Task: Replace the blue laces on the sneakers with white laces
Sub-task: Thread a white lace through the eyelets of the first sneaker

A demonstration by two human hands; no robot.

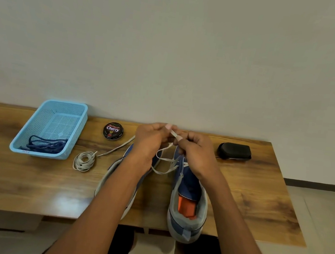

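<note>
While both hands work above the toe end of the shoes in the head view, the left hand [149, 143] and right hand [194, 151] each pinch a stretch of the white lace [165, 160] between curled fingers, holding it raised between them. Loose loops of that lace hang down across the gap to the right sneaker [188, 195], which sits heel toward the viewer at the desk [27, 183] edge, orange insole showing. Left sneaker [113, 175] lies just beside it, mostly hidden under the left forearm; another white strand trails from it toward the tin. Blue laces [46, 145] are piled in the blue basket [32, 130] at far left, so removal looks done. Spare white lace coil [84, 161] lies near the basket. Polish tin [113, 131] and a black brush [234, 151] sit by the wall. Judgement: lace is light, limp and flat, prone to twisting; best taken near the stiff tip for threading eyelets.
</note>
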